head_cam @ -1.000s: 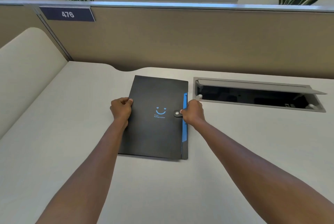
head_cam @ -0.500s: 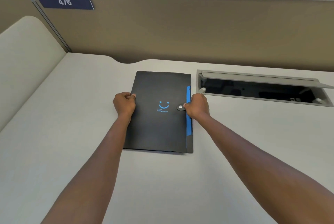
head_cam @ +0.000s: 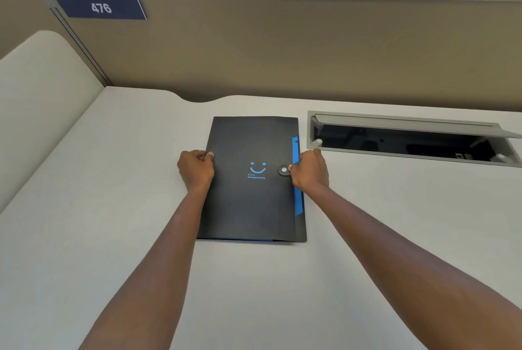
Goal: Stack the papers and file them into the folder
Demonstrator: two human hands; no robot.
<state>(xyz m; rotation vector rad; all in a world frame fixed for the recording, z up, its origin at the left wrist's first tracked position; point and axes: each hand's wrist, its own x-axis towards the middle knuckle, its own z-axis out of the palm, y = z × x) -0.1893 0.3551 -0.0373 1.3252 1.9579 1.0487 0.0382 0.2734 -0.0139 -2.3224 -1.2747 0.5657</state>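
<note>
The left hand point(head_cam: 195, 170) grips the black folder point(head_cam: 248, 203) at its 9 o'clock edge; the right hand point(head_cam: 309, 173) pinches the snap tab point(head_cam: 284, 170). Press the snap firmly while holding the folder flat.

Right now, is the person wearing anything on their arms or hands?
No. Both arms are bare all the way down, with no sleeves in view. The left hand and right hand show no gloves, rings, watch or bracelets. The fingernails look short and unpainted.
</note>
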